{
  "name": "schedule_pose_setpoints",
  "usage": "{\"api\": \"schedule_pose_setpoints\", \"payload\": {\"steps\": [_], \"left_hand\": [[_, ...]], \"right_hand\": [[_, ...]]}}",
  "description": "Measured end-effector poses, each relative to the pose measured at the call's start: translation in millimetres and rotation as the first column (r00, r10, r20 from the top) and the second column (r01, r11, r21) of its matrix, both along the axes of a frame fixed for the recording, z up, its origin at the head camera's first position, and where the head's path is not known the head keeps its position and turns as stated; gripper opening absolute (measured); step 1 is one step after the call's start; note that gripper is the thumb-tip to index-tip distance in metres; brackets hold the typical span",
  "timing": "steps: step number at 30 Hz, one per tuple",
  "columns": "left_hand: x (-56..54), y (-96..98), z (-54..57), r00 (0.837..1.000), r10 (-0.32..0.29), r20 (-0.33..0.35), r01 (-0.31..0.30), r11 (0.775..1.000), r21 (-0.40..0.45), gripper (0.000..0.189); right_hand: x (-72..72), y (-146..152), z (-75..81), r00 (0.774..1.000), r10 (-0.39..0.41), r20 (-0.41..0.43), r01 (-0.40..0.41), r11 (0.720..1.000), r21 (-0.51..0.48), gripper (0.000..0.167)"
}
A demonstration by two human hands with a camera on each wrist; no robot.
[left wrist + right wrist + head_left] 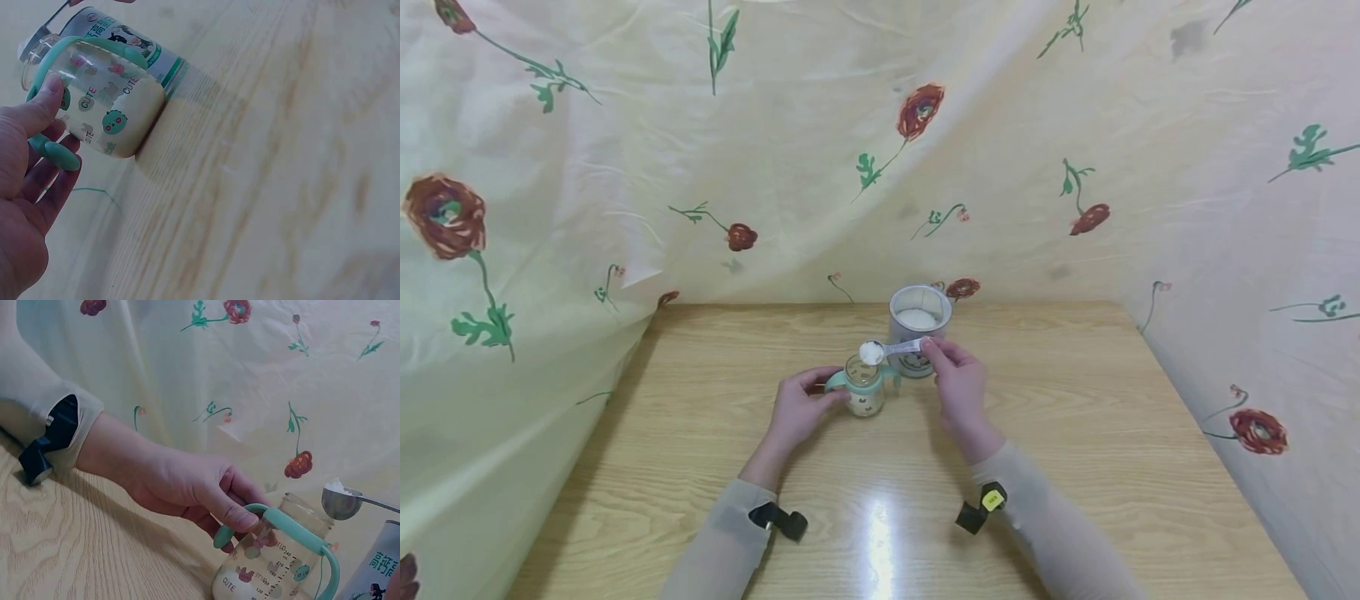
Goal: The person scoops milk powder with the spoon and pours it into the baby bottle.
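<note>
My left hand (801, 408) grips the green handle of a clear baby bottle (106, 103), thumb against its side. The bottle is uncapped, printed with small cartoon animals, and stands on the table with whitish contents at the bottom. A metal measuring spoon (341, 505) heaped with white powder is held by its handle in my right hand (960, 385). In the head view the spoon's bowl overlaps the bottle's mouth; the right wrist view shows it beside and slightly above the rim. Right behind the bottle is an open tin (917, 304) with white powder inside.
The wooden table (715, 350) runs back to a flower-printed cloth (820, 150), which also hangs along both sides. Black straps with small cameras (780, 518) sit on both forearms.
</note>
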State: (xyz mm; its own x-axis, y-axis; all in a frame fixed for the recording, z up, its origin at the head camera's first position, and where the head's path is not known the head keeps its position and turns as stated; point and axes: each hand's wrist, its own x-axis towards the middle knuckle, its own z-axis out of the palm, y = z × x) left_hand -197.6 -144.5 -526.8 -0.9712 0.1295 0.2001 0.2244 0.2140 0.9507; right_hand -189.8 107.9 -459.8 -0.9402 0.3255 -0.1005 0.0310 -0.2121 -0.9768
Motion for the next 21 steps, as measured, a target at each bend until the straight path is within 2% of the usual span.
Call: {"api": "schedule_pose_setpoints", "payload": {"steps": [8,11,13,15,17,19,21], "left_hand": [[1.0,0.3,0.0,1.000,0.008,0.015,-0.008,1.000,0.001,0.039],[1.1,0.2,0.3,1.000,0.008,0.016,-0.008,1.000,0.000,0.039],[1.1,0.0,0.4,1.000,0.006,0.013,-0.006,1.000,0.001,0.039],[1.1,-0.1,0.6,1.000,0.004,0.009,-0.004,1.000,0.000,0.039],[1.2,-0.5,0.5,1.000,0.003,0.005,-0.003,1.000,-0.001,0.039],[1.0,-0.6,0.5,1.000,0.000,0.000,0.000,1.000,0.002,0.039],[0.7,-0.7,0.0,1.000,-0.003,-0.006,0.003,1.000,0.004,0.039]], "right_hand": [[1.1,-6.2,-0.7,0.989,-0.021,-0.148,0.026,0.999,0.031,0.014],[1.9,-6.8,-3.2,0.978,-0.016,-0.208,0.042,0.991,0.124,0.017],[3.2,-7.5,-4.9,0.963,-0.003,-0.270,0.062,0.975,0.212,0.015],[4.7,-8.8,-6.8,0.935,0.020,-0.354,0.090,0.952,0.292,0.011],[6.3,-10.7,-9.0,0.894,0.053,-0.445,0.119,0.929,0.351,0.008],[7.2,-12.7,-12.0,0.842,0.094,-0.532,0.149,0.906,0.396,0.010],[7.9,-13.5,-14.6,0.776,0.141,-0.615,0.183,0.883,0.433,0.013]]}}
